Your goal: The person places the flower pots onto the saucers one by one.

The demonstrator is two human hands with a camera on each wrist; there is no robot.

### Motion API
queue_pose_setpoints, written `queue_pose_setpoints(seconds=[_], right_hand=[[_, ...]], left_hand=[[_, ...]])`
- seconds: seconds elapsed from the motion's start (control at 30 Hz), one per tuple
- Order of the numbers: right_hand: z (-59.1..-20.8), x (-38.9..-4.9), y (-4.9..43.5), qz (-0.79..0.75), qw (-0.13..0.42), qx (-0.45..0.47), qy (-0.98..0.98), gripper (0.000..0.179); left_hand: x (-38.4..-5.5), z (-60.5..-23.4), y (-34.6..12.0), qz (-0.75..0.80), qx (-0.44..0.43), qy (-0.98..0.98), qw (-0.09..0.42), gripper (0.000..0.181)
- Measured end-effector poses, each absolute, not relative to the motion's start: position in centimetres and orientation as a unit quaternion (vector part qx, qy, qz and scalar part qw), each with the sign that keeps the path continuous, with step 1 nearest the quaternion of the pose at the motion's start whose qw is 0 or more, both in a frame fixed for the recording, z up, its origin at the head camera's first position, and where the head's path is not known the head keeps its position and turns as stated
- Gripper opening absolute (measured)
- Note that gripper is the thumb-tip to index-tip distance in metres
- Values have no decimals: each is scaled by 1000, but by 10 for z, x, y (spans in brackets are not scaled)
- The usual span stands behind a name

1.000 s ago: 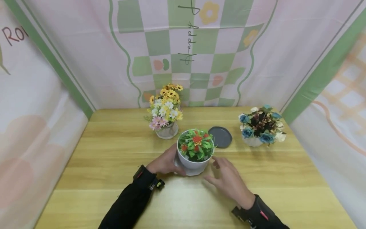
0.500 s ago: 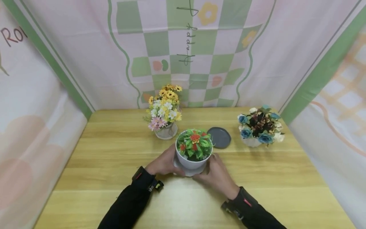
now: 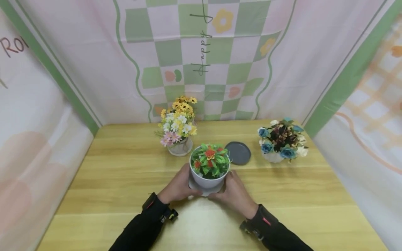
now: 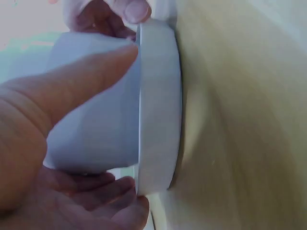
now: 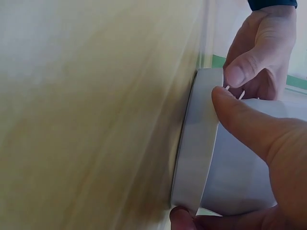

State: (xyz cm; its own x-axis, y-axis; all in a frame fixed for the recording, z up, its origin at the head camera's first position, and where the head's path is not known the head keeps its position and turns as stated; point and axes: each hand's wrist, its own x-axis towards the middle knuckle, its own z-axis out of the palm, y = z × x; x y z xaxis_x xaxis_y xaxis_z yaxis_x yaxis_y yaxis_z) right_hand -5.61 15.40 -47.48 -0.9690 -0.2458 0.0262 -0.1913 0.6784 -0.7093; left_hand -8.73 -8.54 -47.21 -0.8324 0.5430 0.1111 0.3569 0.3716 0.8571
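A white flowerpot (image 3: 207, 182) with green leaves and red-orange flowers (image 3: 210, 153) stands upright in a white saucer (image 3: 205, 192). My left hand (image 3: 177, 185) grips its left side and my right hand (image 3: 236, 196) its right side. In the left wrist view, the left thumb lies along the pot (image 4: 105, 120) to the saucer rim (image 4: 160, 105), with fingers curled under the far side. The right wrist view has the right thumb on the saucer's edge (image 5: 199, 143) and a fingertip at its lower end. The saucer sits on or just above the wooden table; I cannot tell which.
Behind the pot, to its right, lies a dark grey round saucer (image 3: 238, 153). White, pink and yellow flowers (image 3: 177, 125) in a pot stand at the back left, yellow ones (image 3: 184, 104) behind them. Blue and cream roses (image 3: 282, 141) in a white pot stand at the right.
My right hand, apart from the pot a second ago with fingers spread, has closed in on the saucer's right side. The left hand has kept its grip. The head view has shifted slightly.
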Motion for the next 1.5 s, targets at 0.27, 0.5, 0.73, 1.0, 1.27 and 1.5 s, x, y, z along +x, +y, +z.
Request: queue_pose_setpoints(seconds=[0.27, 0.5, 0.73, 1.0, 1.27, 1.5], right_hand=[[-474, -60, 153, -395, 39, -123, 909, 132], [-474, -61, 153, -395, 52, -113, 910, 134], [-472, -65, 155, -389, 46, -112, 913, 131], [-472, -74, 156, -407, 35, -124, 904, 132], [-472, -84, 157, -397, 34, -117, 910, 131], [-470, -95, 159, -402, 29, -131, 906, 132]], left_hand=[[-83, -473, -84, 502, 251, 822, 97, 130], [-82, -474, -82, 498, 244, 827, 96, 131], [-87, -473, -77, 498, 236, 829, 99, 132], [-95, -473, -75, 494, 230, 833, 95, 133], [-106, -477, -72, 493, 236, 833, 85, 138], [-114, -478, -68, 497, 245, 829, 68, 146]])
